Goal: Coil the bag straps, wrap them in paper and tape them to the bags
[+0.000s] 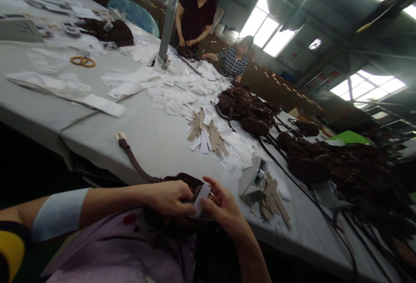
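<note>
A small white paper strip (202, 200), with a brownish edge beside it, stands tilted between my hands over the mouth of a dark brown bag (182, 176). My left hand (173, 197) is closed, its thumb and finger at the strip's left side. From the right, my right hand (224, 207) pinches the strip with its thumb, the other fingers curled behind. The bag lies at the table's near edge, largely covered by my hands. Its brown strap (136, 164) runs left across the table and ends in a gold buckle (120, 136).
White paper strips (175, 96) and brown card strips (211, 135) litter the white table (152, 122). A grey holder (253, 181) stands right of my hands. Brown bags (312, 166) with trailing straps heap up at right. Two people (196, 14) work across the table, beside a metal post (170, 18).
</note>
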### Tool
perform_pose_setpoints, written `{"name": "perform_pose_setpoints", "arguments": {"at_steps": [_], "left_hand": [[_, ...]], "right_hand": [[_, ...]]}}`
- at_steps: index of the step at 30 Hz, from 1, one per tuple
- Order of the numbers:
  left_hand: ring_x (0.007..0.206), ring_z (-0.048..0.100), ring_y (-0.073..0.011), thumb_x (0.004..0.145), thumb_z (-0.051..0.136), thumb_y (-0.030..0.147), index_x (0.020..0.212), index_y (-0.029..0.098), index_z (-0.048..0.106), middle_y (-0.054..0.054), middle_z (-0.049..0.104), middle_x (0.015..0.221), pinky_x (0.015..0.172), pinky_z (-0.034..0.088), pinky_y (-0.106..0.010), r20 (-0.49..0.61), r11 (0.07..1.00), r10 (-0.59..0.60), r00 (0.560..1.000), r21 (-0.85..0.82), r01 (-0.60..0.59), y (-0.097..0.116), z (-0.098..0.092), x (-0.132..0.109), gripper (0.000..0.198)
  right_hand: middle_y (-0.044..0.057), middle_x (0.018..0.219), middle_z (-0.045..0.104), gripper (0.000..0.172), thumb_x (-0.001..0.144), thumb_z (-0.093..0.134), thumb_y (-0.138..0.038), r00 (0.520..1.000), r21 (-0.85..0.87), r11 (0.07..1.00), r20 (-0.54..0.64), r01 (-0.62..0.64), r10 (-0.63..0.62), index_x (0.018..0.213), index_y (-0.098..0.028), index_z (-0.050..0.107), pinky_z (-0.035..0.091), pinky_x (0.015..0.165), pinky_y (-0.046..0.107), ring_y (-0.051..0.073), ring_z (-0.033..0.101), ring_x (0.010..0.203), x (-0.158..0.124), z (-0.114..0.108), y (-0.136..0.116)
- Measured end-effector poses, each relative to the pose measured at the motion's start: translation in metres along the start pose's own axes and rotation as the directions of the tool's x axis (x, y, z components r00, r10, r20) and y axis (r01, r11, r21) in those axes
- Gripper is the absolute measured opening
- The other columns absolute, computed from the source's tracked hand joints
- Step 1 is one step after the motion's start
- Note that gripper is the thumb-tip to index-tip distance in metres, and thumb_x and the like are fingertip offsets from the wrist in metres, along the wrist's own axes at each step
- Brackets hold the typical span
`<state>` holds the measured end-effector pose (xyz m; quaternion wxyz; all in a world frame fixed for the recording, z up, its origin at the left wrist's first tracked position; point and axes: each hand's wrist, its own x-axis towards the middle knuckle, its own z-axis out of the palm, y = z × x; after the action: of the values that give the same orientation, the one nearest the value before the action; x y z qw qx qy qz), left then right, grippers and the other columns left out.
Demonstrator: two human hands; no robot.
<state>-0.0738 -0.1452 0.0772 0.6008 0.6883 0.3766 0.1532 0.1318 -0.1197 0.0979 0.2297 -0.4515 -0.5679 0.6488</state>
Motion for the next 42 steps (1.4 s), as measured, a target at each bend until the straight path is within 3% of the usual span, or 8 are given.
{"name": "perform_pose_setpoints", "arguments": {"at_steps": [5,9,16,20,24,27,36,42], "left_hand": [[0.042,0.045,-0.0093,0.082,0.051,0.032,0.066,0.015,0.062,0.002,0.052,0.052,0.04,0.03,-0.018,0.01,0.99,0.093,0.996,0.11,-0.093,0.008,-0.003,0.002,0.025],[0.046,0.042,-0.0097,0.078,0.055,0.029,0.067,0.016,0.063,0.003,0.049,0.052,0.044,0.029,-0.02,0.024,0.96,0.166,0.986,0.225,-0.167,0.013,-0.001,0.003,0.019],[0.043,0.044,-0.0104,0.072,0.06,0.029,0.063,0.017,0.062,0.003,0.05,0.047,0.042,0.03,-0.019,-0.017,0.991,0.112,0.994,0.08,-0.111,0.002,0.01,0.008,0.015],[0.038,0.046,-0.0101,0.073,0.057,0.03,0.064,0.016,0.06,0.003,0.051,0.046,0.038,0.031,-0.019,-0.053,0.993,0.004,0.999,-0.117,-0.011,-0.011,0.021,0.011,0.017],[0.029,0.045,-0.0104,0.079,0.049,0.04,0.064,0.017,0.053,0.005,0.047,0.044,0.03,0.03,-0.019,-0.054,0.931,-0.184,0.981,-0.33,0.156,-0.009,0.026,0.017,0.028],[0.027,0.046,-0.0098,0.079,0.05,0.049,0.064,0.017,0.05,0.005,0.048,0.047,0.028,0.03,-0.018,-0.097,0.861,-0.22,0.971,-0.487,0.147,-0.006,0.027,0.024,0.035],[0.028,0.042,-0.0087,0.068,0.055,0.053,0.057,0.014,0.052,0.003,0.049,0.044,0.029,0.028,-0.019,0.145,0.359,-0.311,0.939,-0.897,0.257,-0.015,0.028,0.037,0.04],[0.025,0.023,-0.0031,0.066,0.069,0.054,0.056,0.014,0.051,0.008,0.038,0.038,0.027,0.014,-0.019,0.088,0.384,-0.281,0.956,-0.902,0.196,-0.011,0.029,0.037,0.045]], "right_hand": [[0.0,0.069,0.068,0.043,0.069,0.072,-0.025,0.985,-0.162,0.985,0.155,-0.052,0.077,0.11,-0.013,0.067,0.046,0.053,0.022,0.013,0.059,0.056,-0.001,-0.007,-0.022],[-0.001,0.062,0.066,0.015,0.069,0.065,-0.018,0.967,-0.353,0.935,0.223,-0.038,0.124,0.08,-0.012,0.074,0.041,0.051,0.019,0.012,0.056,0.056,0.001,-0.007,-0.035],[-0.007,0.045,0.055,0.013,0.059,0.059,-0.005,0.981,-0.718,0.674,0.19,0.17,-0.045,0.055,-0.015,0.066,0.027,0.044,0.018,0.008,0.046,0.045,0.002,0.009,-0.04],[-0.002,0.059,0.063,0.018,0.066,0.057,-0.003,0.964,-0.843,0.478,0.164,0.248,-0.21,0.063,-0.018,0.067,0.037,0.055,0.021,0.012,0.056,0.058,-0.002,0.016,-0.023],[0.002,0.075,0.067,0.024,0.083,0.05,-0.01,0.946,-0.817,0.496,0.176,0.294,-0.271,0.08,-0.02,0.071,0.044,0.064,0.021,0.013,0.062,0.07,-0.008,0.012,-0.014],[0.004,0.078,0.068,0.029,0.086,0.046,-0.009,0.925,-0.853,0.451,0.092,0.264,-0.368,0.088,-0.02,0.072,0.045,0.063,0.022,0.014,0.063,0.068,-0.013,0.01,-0.01],[0.013,0.106,0.069,0.034,0.09,0.041,-0.012,0.761,-0.947,0.229,0.025,0.227,-0.649,0.115,-0.014,0.065,0.052,0.083,0.033,0.022,0.066,0.097,-0.026,0.024,0.029],[0.012,0.113,0.068,0.031,0.092,0.047,-0.016,0.674,-0.863,0.402,-0.101,0.307,-0.732,0.117,-0.016,0.064,0.051,0.091,0.036,0.022,0.064,0.105,-0.026,0.02,0.049]]}}
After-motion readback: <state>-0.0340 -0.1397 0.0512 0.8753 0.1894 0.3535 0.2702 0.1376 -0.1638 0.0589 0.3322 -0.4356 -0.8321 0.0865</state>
